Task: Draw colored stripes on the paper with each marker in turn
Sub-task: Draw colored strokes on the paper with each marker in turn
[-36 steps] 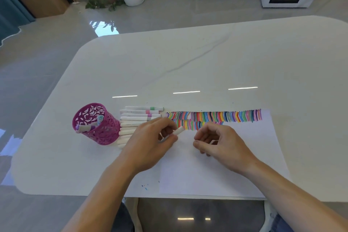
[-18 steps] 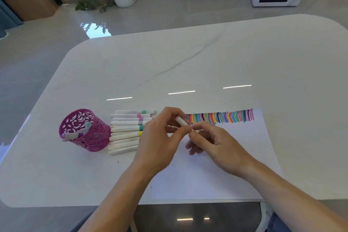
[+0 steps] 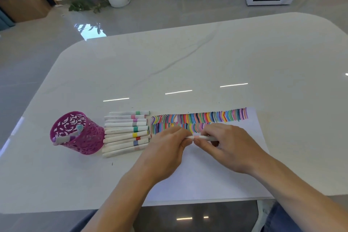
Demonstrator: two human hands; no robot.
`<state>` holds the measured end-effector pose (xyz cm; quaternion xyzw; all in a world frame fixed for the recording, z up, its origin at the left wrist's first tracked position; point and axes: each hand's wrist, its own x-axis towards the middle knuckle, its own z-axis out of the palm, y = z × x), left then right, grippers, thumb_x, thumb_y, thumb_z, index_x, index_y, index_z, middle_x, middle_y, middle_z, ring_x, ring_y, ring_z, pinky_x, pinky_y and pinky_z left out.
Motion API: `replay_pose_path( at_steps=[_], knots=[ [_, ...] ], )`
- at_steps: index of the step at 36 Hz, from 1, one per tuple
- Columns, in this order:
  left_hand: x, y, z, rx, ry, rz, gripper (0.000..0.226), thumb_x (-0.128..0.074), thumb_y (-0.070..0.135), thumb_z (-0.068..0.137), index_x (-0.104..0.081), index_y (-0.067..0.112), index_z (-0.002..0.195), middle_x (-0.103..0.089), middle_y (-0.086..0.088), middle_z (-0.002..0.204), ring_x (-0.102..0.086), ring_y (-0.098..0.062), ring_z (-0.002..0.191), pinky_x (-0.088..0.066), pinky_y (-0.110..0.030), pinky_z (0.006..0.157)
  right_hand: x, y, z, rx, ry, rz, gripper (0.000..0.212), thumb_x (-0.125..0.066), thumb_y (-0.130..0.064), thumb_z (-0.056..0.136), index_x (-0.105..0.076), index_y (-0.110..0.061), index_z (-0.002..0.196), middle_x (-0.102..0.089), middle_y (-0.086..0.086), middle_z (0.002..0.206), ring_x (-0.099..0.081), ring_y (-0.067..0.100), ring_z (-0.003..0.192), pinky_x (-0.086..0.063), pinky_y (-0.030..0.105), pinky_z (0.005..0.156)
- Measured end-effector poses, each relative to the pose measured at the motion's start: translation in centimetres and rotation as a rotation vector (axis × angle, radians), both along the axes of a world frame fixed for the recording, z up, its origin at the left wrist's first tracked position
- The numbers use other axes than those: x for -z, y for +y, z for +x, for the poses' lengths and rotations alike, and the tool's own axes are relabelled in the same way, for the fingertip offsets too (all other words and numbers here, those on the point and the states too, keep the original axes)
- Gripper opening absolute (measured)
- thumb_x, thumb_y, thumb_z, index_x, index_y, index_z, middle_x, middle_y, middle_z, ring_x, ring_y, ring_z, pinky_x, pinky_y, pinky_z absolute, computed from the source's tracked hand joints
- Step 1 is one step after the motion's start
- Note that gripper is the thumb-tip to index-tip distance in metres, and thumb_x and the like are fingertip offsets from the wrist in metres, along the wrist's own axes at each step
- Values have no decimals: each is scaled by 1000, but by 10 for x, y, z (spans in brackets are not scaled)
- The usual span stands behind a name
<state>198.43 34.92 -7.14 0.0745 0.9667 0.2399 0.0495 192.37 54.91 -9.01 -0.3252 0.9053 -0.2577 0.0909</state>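
Left hand (image 3: 165,149): curled, thumb and fingertips pinching the 9 o'clock end of the marker (image 3: 204,138).
Right hand (image 3: 232,147): curled round the barrel toward 3 o'clock, thumb and forefinger pinching close to the pink band.
Marker place: over the paper (image 3: 207,181), just to the 6 o'clock side of the stripes (image 3: 199,118), bridged between both hands. Touching the sheet or lifted off it, cannot tell.
Long axis: nearly flat, running 9 to 3 o'clock, with the 3 o'clock end dipping a shade toward 4.
Pointing: tip hidden. Cap end judged to face 9 o'clock, going by the pink band beside the left fingertips. Tail tucked under the right palm.
Step in hand: likely uncapping or recapping; which of the two, cannot tell.
Risk, cap: flung toward the laid-out markers (image 3: 126,133) at 9 o'clock, or off the table (image 3: 188,62), by too sharp a pull apart.
Risk, ink: stray dab on the stripes or on the white below, caused by a dipping wrist once the tip is bare so near the sheet.
Risk, paper: shifted or creased by a drag of the left forearm, now over the 7 o'clock corner, skewing the next stripe.
Risk, order: colour repeated or skipped if dropped among the laid-out row carelessly. A couple more waiting in the pink cup (image 3: 79,133), farther toward 9 o'clock.
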Motion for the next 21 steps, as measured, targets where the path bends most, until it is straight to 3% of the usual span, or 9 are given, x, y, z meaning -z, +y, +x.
replay_pose_path(
  at_steps=[9, 16, 21],
  knots=[
    [6, 17, 0, 26, -108, -21, 25, -38, 39, 106, -58, 26, 113, -60, 9, 104, -56, -12, 90, -51, -34, 82, -2, 11, 5, -28, -46, 83, 31, -41, -58, 101, -50, -31, 88, -57, -10, 77, -55, 13, 70, -42, 26, 62],
    [-3, 20, -6, -10, -1, 42, 26, -49, 31, 104, -72, 21, 106, -70, 7, 96, -61, -10, 85, -42, -16, 70, -3, 13, 2, 9, -24, 67, 55, -26, -73, 90, -54, -26, 80, -56, -7, 63, -53, 11, 59, -34, 22, 53],
    [-3, 22, -7, -26, 43, 81, 25, -51, 29, 103, -74, 19, 100, -72, 5, 88, -63, -11, 79, -49, -25, 70, -5, 14, 1, 32, -8, 51, 62, -25, -76, 88, -54, -22, 75, -55, -4, 59, -52, 15, 56, -36, 26, 54]
  ],
)
